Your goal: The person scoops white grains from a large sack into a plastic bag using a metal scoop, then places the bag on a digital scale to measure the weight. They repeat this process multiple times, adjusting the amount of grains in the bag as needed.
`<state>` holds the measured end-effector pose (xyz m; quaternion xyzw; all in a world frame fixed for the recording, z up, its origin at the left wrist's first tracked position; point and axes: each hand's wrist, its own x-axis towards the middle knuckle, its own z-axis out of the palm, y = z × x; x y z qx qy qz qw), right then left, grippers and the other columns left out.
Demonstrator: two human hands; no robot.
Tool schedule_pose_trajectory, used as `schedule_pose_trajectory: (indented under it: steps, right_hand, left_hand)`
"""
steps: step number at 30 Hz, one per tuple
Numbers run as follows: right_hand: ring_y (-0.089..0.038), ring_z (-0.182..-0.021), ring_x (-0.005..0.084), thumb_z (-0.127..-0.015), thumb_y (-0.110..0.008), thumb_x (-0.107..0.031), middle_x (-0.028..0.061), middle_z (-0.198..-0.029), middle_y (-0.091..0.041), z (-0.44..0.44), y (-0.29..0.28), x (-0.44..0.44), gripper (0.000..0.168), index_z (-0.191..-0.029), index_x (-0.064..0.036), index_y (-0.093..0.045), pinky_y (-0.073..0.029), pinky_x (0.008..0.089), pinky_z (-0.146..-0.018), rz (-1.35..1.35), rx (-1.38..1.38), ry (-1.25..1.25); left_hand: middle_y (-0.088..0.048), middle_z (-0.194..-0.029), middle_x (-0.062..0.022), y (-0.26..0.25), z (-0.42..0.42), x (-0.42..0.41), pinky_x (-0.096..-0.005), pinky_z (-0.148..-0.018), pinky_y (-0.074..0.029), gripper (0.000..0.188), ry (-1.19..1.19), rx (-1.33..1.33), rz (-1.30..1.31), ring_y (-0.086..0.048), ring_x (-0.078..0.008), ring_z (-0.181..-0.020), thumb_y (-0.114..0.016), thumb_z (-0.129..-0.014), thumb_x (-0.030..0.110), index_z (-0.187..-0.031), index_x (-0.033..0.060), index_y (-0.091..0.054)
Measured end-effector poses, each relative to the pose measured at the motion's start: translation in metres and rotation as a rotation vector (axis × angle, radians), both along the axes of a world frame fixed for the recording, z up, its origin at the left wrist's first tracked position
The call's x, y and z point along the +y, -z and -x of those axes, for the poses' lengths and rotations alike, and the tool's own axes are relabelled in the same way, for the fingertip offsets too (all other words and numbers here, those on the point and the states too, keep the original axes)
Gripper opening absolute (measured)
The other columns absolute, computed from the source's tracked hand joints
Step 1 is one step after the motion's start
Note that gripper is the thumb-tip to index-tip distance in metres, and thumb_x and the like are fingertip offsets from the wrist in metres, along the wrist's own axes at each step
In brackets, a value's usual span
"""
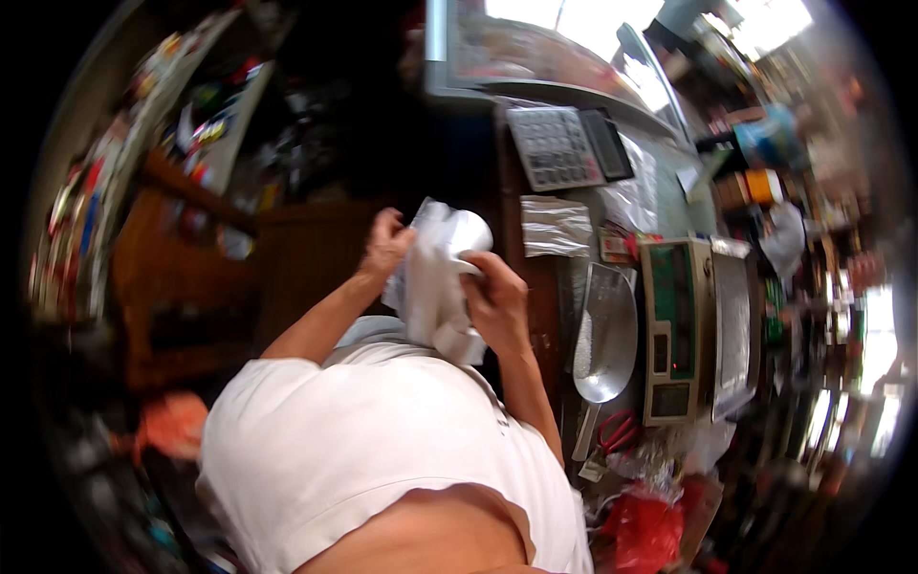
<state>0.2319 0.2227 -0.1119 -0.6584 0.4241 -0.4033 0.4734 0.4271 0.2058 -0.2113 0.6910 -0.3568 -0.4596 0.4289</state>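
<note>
In front of my shirt, a bundle of thin white plastic bag [432, 280] hangs between my two hands, blurred by motion. My left hand [387, 247] is at its left edge, fingers curled, the thumb side touching the plastic. From the right, my right hand [498, 298] pinches a curved white edge with thumb and forefinger. That edge seems to belong to a smooth, rounded white object [473, 228] at the bundle's top; whether it is a cup or part of the bag is unclear. The bag's contents are hidden.
Right of me, a counter holds a large calculator [552, 148], a metal scoop [608, 337] with white grains, a weighing scale [673, 330], red-handled scissors [618, 432] and a red plastic bag [645, 527]. A wooden chair [179, 280] stands left, near stocked shelves [93, 201].
</note>
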Motion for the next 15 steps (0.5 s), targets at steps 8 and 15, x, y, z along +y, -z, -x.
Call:
schedule_pose_trajectory:
  steps: [8, 15]
  right_hand:
    - [-0.055, -0.065, 0.0141, -0.075, -0.062, -0.002, 0.0103, -0.077, -0.06, -0.07, 0.001, -0.14, 0.012, -0.086, 0.002, -0.061, -0.045, 0.0253, -0.059, 0.084, -0.087, 0.046]
    - [-0.057, -0.068, 0.0125, -0.076, -0.061, -0.001, 0.0089, -0.081, -0.062, -0.092, 0.013, -0.183, 0.016, -0.091, 0.003, -0.062, -0.046, 0.0244, -0.062, -0.01, -0.046, 0.234]
  left_hand:
    - [-0.055, -0.113, -0.0086, -0.094, -0.036, -0.137, -0.0355, -0.093, -0.039, 0.04, 0.801, 0.121, 0.49, -0.052, -0.0209, -0.104, -0.063, -0.082, 0.026, -0.117, 0.0083, -0.053]
    - [-0.061, -0.096, -0.0075, -0.088, -0.063, -0.193, -0.0316, -0.086, -0.044, 0.031, 0.861, 0.029, 0.409, -0.058, -0.0168, -0.089, -0.064, -0.081, 0.015, -0.109, 0.0036, -0.055]
